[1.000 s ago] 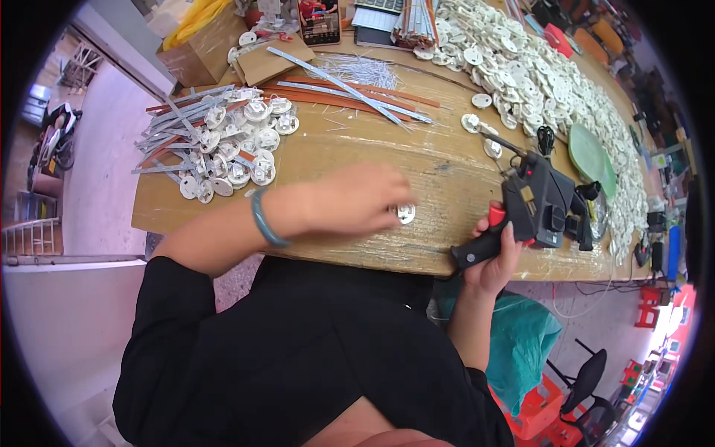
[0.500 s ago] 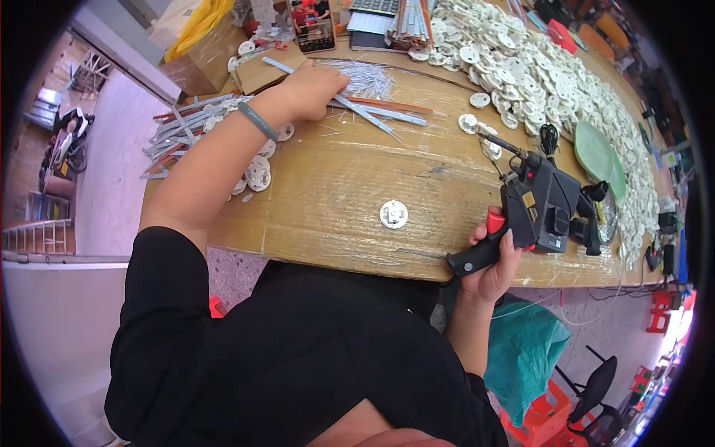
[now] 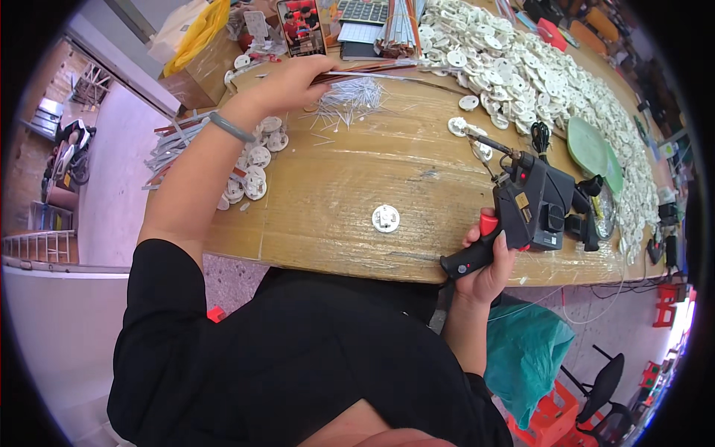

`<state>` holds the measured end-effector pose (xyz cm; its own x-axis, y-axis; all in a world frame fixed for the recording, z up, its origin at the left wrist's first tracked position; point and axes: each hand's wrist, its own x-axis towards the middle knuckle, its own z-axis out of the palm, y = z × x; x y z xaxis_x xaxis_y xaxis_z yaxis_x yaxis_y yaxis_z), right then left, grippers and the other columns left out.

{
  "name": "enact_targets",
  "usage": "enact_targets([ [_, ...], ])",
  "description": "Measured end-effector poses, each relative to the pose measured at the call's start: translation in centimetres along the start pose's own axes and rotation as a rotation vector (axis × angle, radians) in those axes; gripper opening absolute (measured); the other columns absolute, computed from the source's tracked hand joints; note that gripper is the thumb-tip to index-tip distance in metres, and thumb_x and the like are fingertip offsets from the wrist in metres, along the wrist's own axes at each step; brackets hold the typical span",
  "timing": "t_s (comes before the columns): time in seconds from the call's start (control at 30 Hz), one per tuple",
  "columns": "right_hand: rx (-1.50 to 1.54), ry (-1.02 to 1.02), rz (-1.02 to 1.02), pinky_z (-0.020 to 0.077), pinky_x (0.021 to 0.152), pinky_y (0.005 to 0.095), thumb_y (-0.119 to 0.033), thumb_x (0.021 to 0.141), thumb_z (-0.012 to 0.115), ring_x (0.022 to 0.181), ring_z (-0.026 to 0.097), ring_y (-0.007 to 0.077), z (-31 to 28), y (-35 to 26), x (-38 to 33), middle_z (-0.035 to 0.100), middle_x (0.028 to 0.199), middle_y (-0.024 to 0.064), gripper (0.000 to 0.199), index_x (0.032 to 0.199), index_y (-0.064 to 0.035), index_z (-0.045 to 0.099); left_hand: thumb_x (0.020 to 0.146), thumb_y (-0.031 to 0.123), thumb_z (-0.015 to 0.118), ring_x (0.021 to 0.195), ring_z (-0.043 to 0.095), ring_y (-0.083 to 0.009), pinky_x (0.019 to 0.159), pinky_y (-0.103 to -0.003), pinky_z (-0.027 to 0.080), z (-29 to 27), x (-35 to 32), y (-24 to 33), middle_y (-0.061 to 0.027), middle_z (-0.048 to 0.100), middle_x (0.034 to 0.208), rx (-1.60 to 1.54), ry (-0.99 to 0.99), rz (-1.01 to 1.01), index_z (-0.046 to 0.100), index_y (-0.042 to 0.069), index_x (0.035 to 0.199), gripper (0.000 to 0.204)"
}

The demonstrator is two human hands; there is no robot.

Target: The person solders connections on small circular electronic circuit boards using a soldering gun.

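My left hand (image 3: 302,82), a bangle on its wrist, is closed around a few long thin strips (image 3: 380,74), grey and reddish brown, at the far side of the table. Just below them lies a heap of short white wires (image 3: 350,98). My right hand (image 3: 488,274) grips the black handle of a soldering gun (image 3: 521,208) with a red trigger. Its tip points up and left, near a small white disc (image 3: 456,126). A single round white disc (image 3: 386,218) with a raised centre lies flat on the table between my hands.
Many white discs (image 3: 514,67) are heaped at the far right, with a green plate (image 3: 588,145) beside them. More discs (image 3: 255,182) and loose strips (image 3: 167,153) lie by my left forearm. A phone (image 3: 302,30) and a calculator (image 3: 363,11) stand at the back.
My left hand has gathered up strips that lay across the wires and moved slightly up and left with them. My right hand and the soldering gun stay nearly in place.
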<state>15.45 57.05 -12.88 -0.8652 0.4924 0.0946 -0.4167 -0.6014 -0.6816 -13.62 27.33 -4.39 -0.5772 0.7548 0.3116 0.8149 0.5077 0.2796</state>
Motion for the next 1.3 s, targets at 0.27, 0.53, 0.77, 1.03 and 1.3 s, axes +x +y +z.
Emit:
enact_targets([
  [0.27,0.024,-0.001,-0.022,0.0543,0.067,0.0325,-0.012,0.097,0.055,0.081,0.064,0.0242,0.3,0.0,-0.2,0.060,0.120,0.0220,0.043,0.137,-0.0009,0.043,0.103,0.010,0.052,0.099,0.062,-0.0135,0.094,-0.031,0.048,-3.4,1.8,0.8,-0.0032,0.063,0.101,-0.482,0.001,-0.080,0.054,0.003,0.117,0.017],
  [0.53,0.021,-0.026,-0.017,0.0536,0.067,0.0320,-0.012,0.097,0.054,0.081,0.064,0.0240,0.5,-0.1,-0.3,0.060,0.120,0.0220,0.042,0.136,0.0013,0.044,0.104,0.023,0.051,0.075,0.068,-0.0198,0.068,-0.034,0.059,-9.6,3.1,1.4,-0.0074,0.068,0.091,-0.905,0.334,-0.099,0.061,0.002,0.108,0.024],
  [0.77,0.020,-0.039,-0.031,0.0532,0.067,0.0318,-0.012,0.097,0.054,0.081,0.063,0.0236,0.3,0.0,-0.1,0.059,0.120,0.0219,0.042,0.135,0.0016,0.044,0.102,0.025,0.057,0.090,0.067,-0.0142,0.084,-0.033,0.052,-2.9,2.0,5.6,-0.0016,0.066,0.085,-0.920,0.326,-0.213,0.061,0.007,0.126,0.031],
  [1.03,-0.043,-0.038,-0.048,0.0509,0.066,0.0310,-0.018,0.098,0.054,0.081,0.061,0.0209,0.6,-0.3,0.0,0.059,0.121,0.0219,0.044,0.135,0.0044,0.043,0.104,0.032,0.055,0.069,0.054,-0.0100,0.068,-0.026,0.046,-1.7,5.4,6.0,0.0038,0.048,0.074,-0.874,0.385,-0.294,0.061,0.004,0.113,0.031],
  [1.3,-0.044,-0.021,-0.022,0.0523,0.065,0.0319,-0.022,0.095,0.059,0.082,0.061,0.0218,0.2,-0.3,-0.3,0.058,0.121,0.0206,0.050,0.136,0.0029,0.043,0.087,0.057,0.070,0.065,0.054,-0.0215,0.061,-0.037,0.042,-1.1,18.4,3.6,-0.0070,0.054,0.068,-0.115,0.162,0.058,0.063,0.003,0.087,0.054],
])
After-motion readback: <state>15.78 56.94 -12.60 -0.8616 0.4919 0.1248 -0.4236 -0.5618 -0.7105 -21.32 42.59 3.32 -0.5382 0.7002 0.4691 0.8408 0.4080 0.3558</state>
